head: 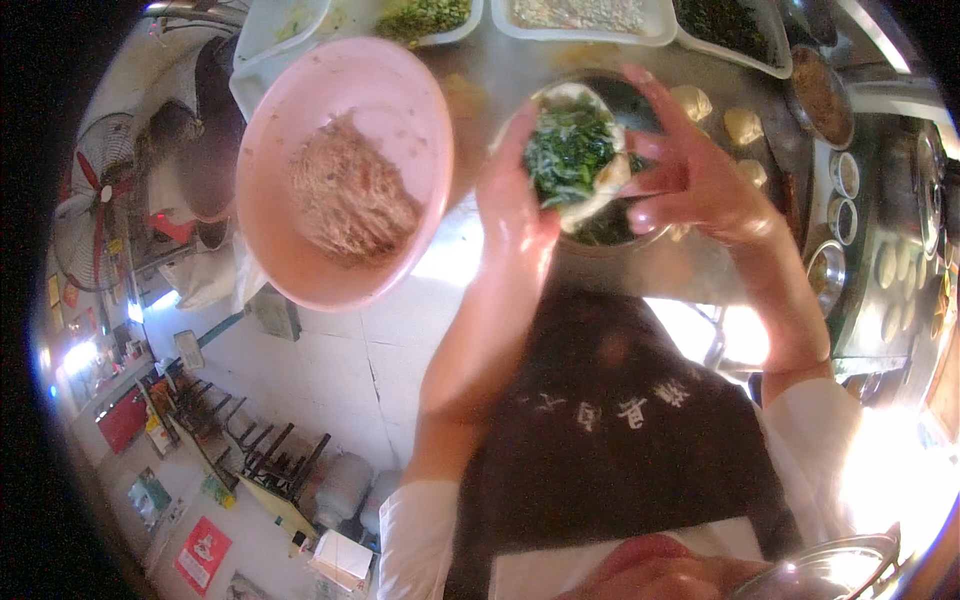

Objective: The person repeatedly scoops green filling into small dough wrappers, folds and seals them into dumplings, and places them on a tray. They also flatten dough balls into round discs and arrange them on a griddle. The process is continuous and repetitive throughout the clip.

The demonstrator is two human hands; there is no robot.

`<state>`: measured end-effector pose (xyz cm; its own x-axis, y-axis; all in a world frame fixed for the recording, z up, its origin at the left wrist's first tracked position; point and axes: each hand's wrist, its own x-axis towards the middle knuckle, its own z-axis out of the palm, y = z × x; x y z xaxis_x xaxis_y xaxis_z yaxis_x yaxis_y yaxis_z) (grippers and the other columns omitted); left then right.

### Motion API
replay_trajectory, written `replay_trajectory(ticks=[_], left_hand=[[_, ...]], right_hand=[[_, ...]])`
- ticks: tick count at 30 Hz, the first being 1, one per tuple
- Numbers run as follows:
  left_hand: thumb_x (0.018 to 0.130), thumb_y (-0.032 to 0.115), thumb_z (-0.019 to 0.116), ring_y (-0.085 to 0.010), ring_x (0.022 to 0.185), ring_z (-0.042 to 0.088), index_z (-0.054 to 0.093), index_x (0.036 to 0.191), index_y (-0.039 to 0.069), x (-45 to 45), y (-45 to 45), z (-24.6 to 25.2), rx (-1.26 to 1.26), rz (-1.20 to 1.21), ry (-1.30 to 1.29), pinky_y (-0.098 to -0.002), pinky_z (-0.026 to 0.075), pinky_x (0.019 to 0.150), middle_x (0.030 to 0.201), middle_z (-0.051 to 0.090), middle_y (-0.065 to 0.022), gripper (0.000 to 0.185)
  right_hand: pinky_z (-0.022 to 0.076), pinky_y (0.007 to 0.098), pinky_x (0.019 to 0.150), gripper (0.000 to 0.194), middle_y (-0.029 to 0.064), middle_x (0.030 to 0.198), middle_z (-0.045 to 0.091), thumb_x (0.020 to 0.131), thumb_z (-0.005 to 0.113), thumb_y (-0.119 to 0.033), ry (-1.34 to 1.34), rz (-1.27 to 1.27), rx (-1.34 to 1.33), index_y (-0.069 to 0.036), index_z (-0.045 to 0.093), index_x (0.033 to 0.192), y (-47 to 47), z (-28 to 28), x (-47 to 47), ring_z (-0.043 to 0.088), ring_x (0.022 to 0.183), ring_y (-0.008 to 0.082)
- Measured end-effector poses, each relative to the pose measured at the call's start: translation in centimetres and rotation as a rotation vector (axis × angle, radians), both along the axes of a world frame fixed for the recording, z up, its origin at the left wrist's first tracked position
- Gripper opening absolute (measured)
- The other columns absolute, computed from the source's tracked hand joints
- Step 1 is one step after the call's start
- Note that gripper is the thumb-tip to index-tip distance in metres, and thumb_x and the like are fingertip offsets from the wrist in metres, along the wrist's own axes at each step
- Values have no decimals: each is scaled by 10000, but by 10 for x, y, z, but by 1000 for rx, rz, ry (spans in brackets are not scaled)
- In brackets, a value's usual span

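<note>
Cupped in my left hand [514, 199] is a piece of pale dough [616, 176] heaped with chopped green leafy filling [571, 150]. The fingers and thumb of that hand wrap its left side. My right hand [679, 169] is at the dough's right rim, its fingers spread and some fingertips at the edge; whether they pinch it cannot be told. Beneath both hands lies a round metal bowl [637, 101] with dark contents, partly hidden. To the left stands a large pink basin [259, 217] holding a mound of pale brown minced filling [352, 191].
White trays [592, 36] of chopped ingredients line the far edge. Small dough lumps [742, 126] rest on the metal worktop right of the bowl. Metal bowls [825, 277] and flat dough rounds [887, 264] are farther right. An electric fan [105, 193] stands far left.
</note>
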<state>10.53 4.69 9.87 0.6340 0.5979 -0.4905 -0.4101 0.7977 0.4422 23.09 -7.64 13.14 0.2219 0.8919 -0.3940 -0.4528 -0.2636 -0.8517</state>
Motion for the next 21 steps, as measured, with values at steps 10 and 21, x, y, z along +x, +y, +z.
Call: replay_trajectory(ticks=[10, 21], left_hand=[[834, 90, 718, -209, 845, 665, 590, 1100, -41, -6, 2, -29, 98, -15, 166, -342, 565, 753, 981, 666, -125, 323], [777, -53, 713, -180, 902, 651, 673, 1059, -59, -7, -9, -18, 405, 33, 112, -279, 531, 801, 1078, 672, -170, 285]], right_hand=[[427, 340, 1024, 838, 94, 1254, 548, 652, 824, -40, -217, -112, 343, -42, 385, 1366, 37, -98, -38, 548, 1142, 197], [415, 323, 1008, 840, 80, 1245, 554, 633, 860, -67, -428, -162, 431, -69, 408, 1340, 18, -78, -40, 535, 1147, 168]])
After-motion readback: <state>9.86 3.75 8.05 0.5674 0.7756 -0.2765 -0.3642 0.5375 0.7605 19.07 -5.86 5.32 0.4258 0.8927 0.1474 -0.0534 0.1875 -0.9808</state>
